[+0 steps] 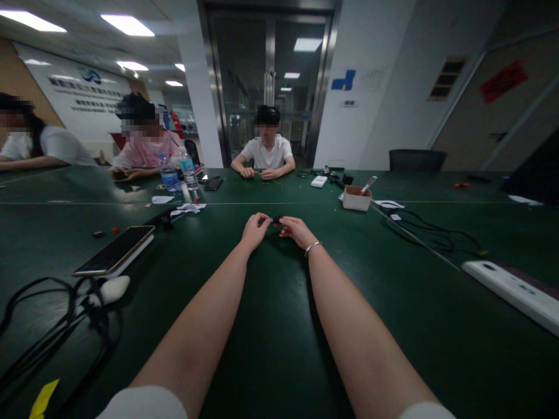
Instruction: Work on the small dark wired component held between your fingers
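Observation:
Both arms reach forward over the dark green table. Between my hands is a small black object, held just above the tabletop or on it; which one is hard to tell. My left hand pinches its left end, where a small lighter tip shows at the fingertips. The right end sits between the thumb and fingers of my right hand, which has a silver bracelet on the wrist. The object is too small to name.
A phone on a white box, a white mouse-like object and black cables lie left. Water bottles stand back left. Right are a small box, cables and a white power strip. Three people sit around the table.

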The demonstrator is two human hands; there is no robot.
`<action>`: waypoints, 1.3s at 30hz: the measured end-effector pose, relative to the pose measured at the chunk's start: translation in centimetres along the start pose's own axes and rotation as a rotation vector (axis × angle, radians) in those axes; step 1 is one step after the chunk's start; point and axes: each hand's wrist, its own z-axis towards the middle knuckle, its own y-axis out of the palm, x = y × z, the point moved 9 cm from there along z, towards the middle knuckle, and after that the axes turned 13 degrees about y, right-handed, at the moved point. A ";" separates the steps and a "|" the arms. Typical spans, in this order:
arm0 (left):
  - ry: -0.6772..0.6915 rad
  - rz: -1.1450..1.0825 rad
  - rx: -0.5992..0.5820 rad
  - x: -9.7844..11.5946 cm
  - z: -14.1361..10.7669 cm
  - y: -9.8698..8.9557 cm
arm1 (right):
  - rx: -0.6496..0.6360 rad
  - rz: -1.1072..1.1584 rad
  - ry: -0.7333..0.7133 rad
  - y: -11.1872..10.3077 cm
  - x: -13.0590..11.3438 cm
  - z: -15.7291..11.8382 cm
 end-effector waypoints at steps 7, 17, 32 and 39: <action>-0.019 0.073 -0.048 0.0 0.0 -0.1 | -0.008 -0.029 0.006 0.2 0.1 0.1; -0.085 -0.007 -0.103 0.1 -0.5 0.5 | 0.011 -0.019 0.000 -0.1 0.1 0.3; -0.078 0.040 -0.145 0.0 -0.4 0.9 | 0.007 -0.033 -0.002 0.0 0.2 0.3; -0.116 0.104 -0.163 -0.5 -0.6 0.8 | 0.003 -0.045 -0.004 0.0 0.3 0.5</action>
